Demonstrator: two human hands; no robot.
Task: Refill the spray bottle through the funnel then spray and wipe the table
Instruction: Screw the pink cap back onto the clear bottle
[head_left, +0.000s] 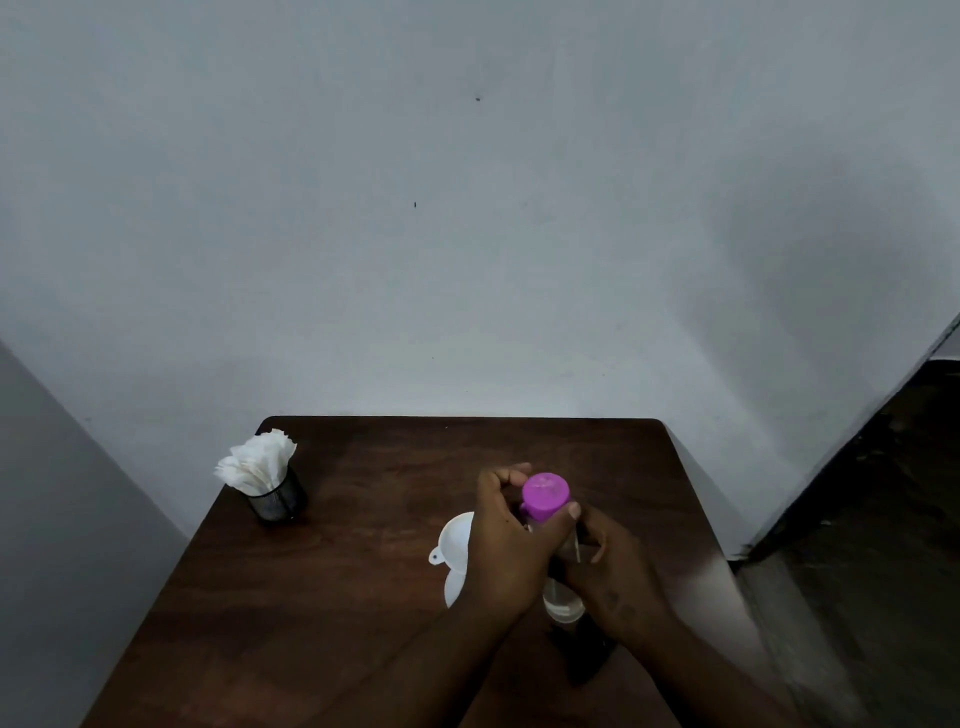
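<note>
A clear spray bottle (563, 605) with a purple spray head (544, 494) stands on the dark wooden table (363, 571). My left hand (511, 540) wraps its fingers around the purple head from the left. My right hand (613, 566) grips the bottle's clear body from the right, hiding most of it. A white funnel (454, 543) lies on the table just left of my left hand, partly covered by it.
A black mesh cup (278, 501) stuffed with white paper napkins (257, 462) stands at the table's far left corner. A pale wall runs behind the table. Dark floor shows to the right of the table's edge.
</note>
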